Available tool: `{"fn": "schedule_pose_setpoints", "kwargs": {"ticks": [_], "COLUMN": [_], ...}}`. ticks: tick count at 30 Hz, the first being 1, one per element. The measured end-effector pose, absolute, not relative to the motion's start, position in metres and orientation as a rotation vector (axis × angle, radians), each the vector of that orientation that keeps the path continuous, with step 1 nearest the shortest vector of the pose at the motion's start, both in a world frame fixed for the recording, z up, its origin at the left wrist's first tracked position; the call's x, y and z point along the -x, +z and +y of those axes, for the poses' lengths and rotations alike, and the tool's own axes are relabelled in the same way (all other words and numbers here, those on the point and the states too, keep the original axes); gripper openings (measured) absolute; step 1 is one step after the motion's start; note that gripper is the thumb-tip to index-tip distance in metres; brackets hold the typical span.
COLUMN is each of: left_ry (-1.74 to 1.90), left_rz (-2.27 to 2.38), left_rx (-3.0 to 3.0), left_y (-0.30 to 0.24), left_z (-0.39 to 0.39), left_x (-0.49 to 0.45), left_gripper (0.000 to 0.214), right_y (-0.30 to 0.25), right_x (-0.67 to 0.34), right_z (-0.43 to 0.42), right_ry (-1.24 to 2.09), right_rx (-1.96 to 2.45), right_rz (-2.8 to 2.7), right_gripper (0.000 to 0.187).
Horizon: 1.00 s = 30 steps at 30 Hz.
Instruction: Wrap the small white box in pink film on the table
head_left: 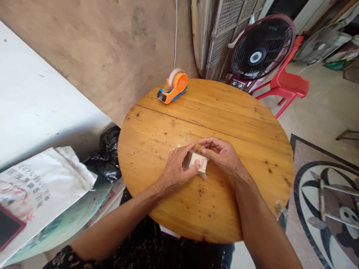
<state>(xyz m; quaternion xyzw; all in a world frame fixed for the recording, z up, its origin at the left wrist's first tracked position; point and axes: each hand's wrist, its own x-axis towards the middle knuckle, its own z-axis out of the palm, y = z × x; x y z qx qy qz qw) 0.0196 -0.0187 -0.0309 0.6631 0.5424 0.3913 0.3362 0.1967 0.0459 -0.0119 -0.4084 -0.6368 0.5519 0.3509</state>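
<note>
A small white box with red print, in what looks like clear plastic wrap, rests on or just above the round wooden table. My left hand grips it from the left, the thumb pressed on its printed top and the fingers around the far side. At the box's far right corner is my right hand, its thumb and fingers curled close together. Whether these fingertips pinch a bit of the wrap is too small to tell.
An orange and blue tape dispenser stands at the table's far edge. Beyond are a floor fan and a red plastic chair. To the left lie a black plastic bag and a white printed sack.
</note>
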Motion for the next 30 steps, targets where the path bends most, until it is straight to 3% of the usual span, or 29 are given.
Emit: {"fn": "schedule_pose_setpoints", "kwargs": {"ticks": [4, 12, 16, 24, 30], "left_ry": [1.036, 1.034, 1.014, 1.034, 1.033], "left_rz": [1.404, 1.419, 1.431, 1.359, 1.381], "left_rx": [-1.718, -1.762, -1.795, -1.82, -1.776], "left_y": [-0.029, -0.033, -0.035, -0.033, -0.032], "left_z": [-0.018, -0.018, -0.018, -0.016, -0.018], "left_x": [-0.02, -0.019, -0.019, -0.019, -0.019], "left_gripper": [0.051, 0.046, 0.045, 0.034, 0.035], "right_y": [-0.006, 0.008, 0.019, 0.019, 0.032], "right_x": [-0.197, -0.202, -0.2, -0.199, -0.209], "right_z": [0.041, 0.023, 0.012, 0.006, 0.007], "right_ry": [1.246, 0.39, 0.136, 0.216, 0.452], "right_rx": [1.058, 0.915, 0.9, 0.84, 1.0], "right_rz": [-1.856, -2.347, -2.498, -2.518, -2.052], "right_gripper": [0.018, 0.023, 0.024, 0.027, 0.021]}}
